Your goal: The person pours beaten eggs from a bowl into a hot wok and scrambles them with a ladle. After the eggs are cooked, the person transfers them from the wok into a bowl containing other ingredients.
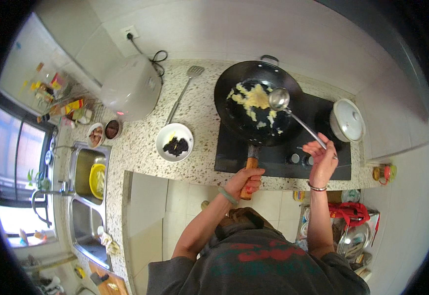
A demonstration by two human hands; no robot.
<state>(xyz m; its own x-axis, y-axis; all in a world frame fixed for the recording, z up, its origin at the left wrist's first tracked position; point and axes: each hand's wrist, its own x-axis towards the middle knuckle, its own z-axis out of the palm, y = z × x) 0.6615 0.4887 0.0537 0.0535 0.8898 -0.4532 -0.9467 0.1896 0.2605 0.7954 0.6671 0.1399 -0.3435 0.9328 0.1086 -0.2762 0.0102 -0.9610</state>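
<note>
My left hand [244,182] is closed round the wooden handle [252,163] of a black wok [229,114], which sits on the black cooktop [273,162]. In my right hand [324,158] is the long handle of a metal ladle [279,99]. The ladle's bowl is inside the wok, touching or just above the pieces of scrambled egg [251,98]. Yellow egg lies broken up across the wok's middle. To the left of the wok stands a white bowl [175,127] with dark, black food and a little yellow in it.
A slotted spatula [179,93] lies on the speckled counter [199,162]. A rice cooker [132,87] stands at the back left, near two small bowls of food. A lidded white pot [346,120] is right of the wok. The double sink [87,206] is far left, with a yellow basin [97,181].
</note>
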